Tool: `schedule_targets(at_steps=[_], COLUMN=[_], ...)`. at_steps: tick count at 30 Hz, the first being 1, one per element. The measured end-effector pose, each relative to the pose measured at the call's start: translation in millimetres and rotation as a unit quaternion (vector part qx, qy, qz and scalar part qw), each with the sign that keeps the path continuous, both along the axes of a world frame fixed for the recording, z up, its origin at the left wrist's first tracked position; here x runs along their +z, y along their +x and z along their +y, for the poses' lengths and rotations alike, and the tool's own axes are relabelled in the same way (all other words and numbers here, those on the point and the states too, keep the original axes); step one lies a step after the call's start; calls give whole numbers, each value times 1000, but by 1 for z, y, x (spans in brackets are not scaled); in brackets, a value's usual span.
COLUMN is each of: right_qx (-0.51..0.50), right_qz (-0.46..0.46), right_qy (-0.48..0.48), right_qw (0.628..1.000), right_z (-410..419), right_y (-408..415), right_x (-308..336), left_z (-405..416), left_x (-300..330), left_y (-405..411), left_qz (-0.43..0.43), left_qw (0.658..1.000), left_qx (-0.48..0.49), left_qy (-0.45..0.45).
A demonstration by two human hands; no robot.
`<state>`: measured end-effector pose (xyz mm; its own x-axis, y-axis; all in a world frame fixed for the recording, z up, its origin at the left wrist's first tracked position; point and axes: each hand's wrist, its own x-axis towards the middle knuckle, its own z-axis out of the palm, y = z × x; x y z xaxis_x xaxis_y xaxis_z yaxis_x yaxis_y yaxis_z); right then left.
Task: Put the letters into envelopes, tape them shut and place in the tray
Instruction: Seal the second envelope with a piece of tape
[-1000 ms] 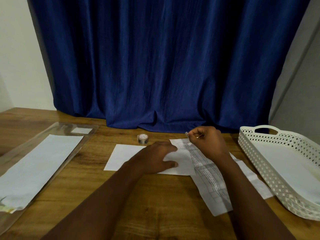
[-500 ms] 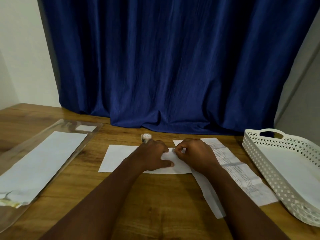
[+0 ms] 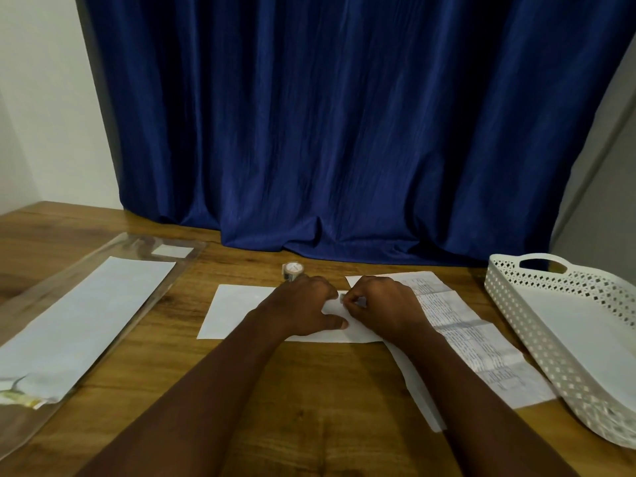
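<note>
1. The white envelope lies flat on the worktop, long axis left to right, directly under both hands
2. The left hand presses it, fingers spread flat
3. The right hand, fingers pinched on a small tape piece, meets it at the envelope's right end
4. The tape roll stands just behind; the tray sits well right

A white envelope is laid flat on the wooden table and is pressed down by the left hand, its fingers spread. At the envelope's right end, something small is pinched by the curled fingers of the right hand. Just behind the envelope a tape roll is seen; right of it, printed letters are spread, and beyond them stands a white perforated tray. Well left of the envelope, a clear plastic sleeve with white paper is laid.
</note>
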<state>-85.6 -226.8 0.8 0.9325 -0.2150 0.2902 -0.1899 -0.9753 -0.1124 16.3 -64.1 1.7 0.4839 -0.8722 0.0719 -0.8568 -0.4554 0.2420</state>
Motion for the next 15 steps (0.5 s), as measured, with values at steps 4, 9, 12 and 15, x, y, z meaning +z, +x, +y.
schedule_targets(at_steps=[4, 9, 12, 15], right_qx=[24, 45, 52, 64], right_qz=[43, 71, 77, 77], right_qy=[18, 46, 63, 76], right_qw=[999, 995, 994, 992], right_z=[-5, -7, -8, -10], right_y=[0, -6, -8, -12], right_x=[-1, 4, 8, 10], left_z=[3, 2, 1, 2], left_x=[1, 0, 1, 4], left_y=[-2, -1, -1, -2], left_qz=[13, -9, -10, 1], left_qw=[999, 1000, 1000, 1000], left_qx=[-17, -23, -19, -17], left_qy=[-25, 14, 23, 17])
